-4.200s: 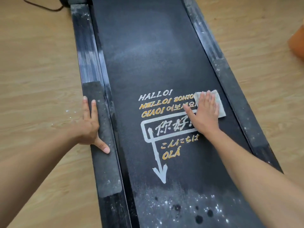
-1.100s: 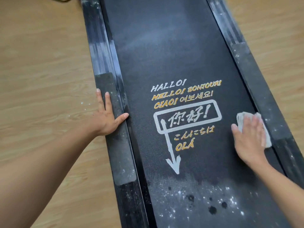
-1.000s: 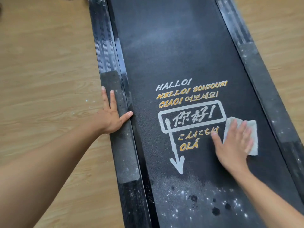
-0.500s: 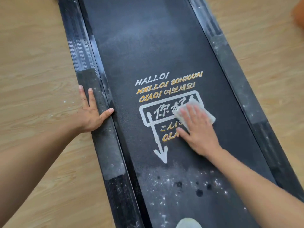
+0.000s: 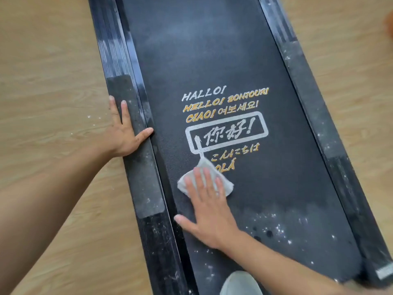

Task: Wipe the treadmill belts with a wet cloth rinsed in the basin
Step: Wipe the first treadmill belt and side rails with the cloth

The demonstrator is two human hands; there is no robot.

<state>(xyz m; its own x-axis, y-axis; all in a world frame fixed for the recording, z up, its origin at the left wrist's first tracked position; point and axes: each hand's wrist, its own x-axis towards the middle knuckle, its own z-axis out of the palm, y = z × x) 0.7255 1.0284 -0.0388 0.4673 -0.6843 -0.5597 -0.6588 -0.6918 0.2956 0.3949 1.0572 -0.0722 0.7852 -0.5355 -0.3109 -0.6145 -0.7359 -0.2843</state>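
Observation:
The black treadmill belt (image 5: 212, 60) runs away from me, printed with white and orange greetings and a boxed sign. My right hand (image 5: 209, 206) lies flat with straight fingers and presses a white cloth (image 5: 204, 167) onto the belt, just below the sign's left corner near the left edge. My left hand (image 5: 123, 130) rests flat on the left side rail (image 5: 140, 167), thumb reaching towards the belt. The belt's near part carries white specks and dark spots (image 5: 270, 231). The basin is not visible.
Light wooden floor (image 5: 53, 71) lies on both sides of the treadmill. The right side rail (image 5: 319, 116) is dusty and streaked. A grey shoe tip (image 5: 240, 284) stands on the belt at the bottom edge. An orange thing (image 5: 390, 22) shows at the far right edge.
My right hand has swept the cloth from the belt's right side across the sign and down to the lower left. My left hand has stayed on the left rail.

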